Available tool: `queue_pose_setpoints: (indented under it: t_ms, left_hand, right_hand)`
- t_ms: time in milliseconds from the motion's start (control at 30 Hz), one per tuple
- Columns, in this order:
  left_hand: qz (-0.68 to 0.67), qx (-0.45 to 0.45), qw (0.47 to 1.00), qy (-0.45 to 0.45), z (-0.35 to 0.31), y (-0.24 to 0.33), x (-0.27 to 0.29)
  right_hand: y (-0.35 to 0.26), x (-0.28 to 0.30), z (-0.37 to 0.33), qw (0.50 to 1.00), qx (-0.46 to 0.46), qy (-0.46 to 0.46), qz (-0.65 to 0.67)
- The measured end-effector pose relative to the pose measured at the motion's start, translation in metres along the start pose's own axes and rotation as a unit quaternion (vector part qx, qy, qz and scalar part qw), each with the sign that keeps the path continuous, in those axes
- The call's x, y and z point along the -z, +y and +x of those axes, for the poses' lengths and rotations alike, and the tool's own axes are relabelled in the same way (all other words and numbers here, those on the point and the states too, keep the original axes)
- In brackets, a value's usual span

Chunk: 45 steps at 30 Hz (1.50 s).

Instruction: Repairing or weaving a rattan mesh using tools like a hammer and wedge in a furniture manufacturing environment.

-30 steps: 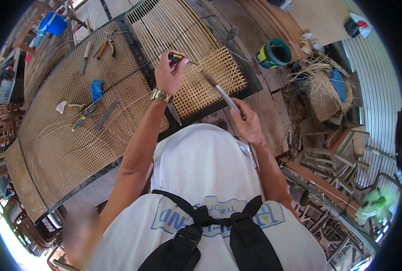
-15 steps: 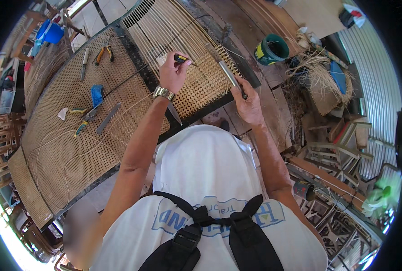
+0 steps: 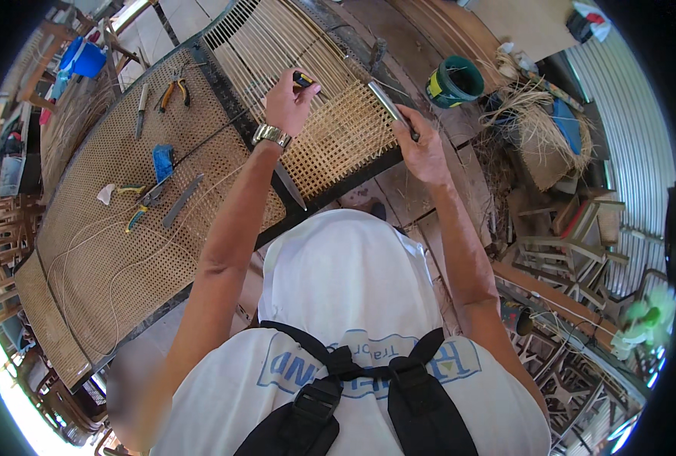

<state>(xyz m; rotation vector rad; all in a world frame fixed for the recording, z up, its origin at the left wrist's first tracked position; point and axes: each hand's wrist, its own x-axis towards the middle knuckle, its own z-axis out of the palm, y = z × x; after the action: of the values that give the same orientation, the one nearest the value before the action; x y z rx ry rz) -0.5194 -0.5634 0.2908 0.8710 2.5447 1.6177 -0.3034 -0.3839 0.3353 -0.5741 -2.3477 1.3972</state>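
In my left hand [image 3: 287, 102] is a tool with a short black-and-yellow handle [image 3: 303, 79]; its working end cannot be made out. The hand is over the cane panel, where a woven patch [image 3: 341, 137] meets bare parallel strands [image 3: 277, 45]. My right hand [image 3: 424, 148] is closed around the dark handle of a slim, silver, rod-like tool [image 3: 384, 100]. That tool slants across the panel's right edge, its far end at the weave's border. A pointed metal blade [image 3: 290, 187] lies by the dark frame bar, below my left wrist.
Left of the bar, a finished cane panel [image 3: 87, 251] carries pliers [image 3: 175, 93], a knife [image 3: 141, 112], yellow-green-handled pliers [image 3: 149, 196], a loose blade [image 3: 182, 201], a blue piece [image 3: 163, 162] and loose strands. A green bucket [image 3: 455, 81] and cane scraps [image 3: 535, 114] are to the right.
My left hand has shifted slightly up and away, still holding its tool. My right hand has moved a little up and to the right with the silver tool.
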Motion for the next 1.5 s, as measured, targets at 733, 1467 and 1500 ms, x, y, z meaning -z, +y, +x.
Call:
queue_pose_setpoints:
  t_ms: [733, 1467, 1500]
  left_hand:
    - [0.005, -0.016, 1.0, -0.01, -0.009, 0.011, 0.004]
    - [-0.022, -0.032, 0.998, -0.058, -0.023, 0.015, -0.002]
    - [-0.013, -0.045, 0.998, -0.038, -0.026, 0.019, 0.0]
  right_hand:
    - [0.003, 0.021, -0.014, 0.996, -0.066, -0.038, 0.049]
    - [-0.004, 0.029, -0.016, 0.999, -0.043, -0.027, 0.004]
    - [-0.005, 0.037, -0.017, 0.996, -0.046, -0.075, -0.025]
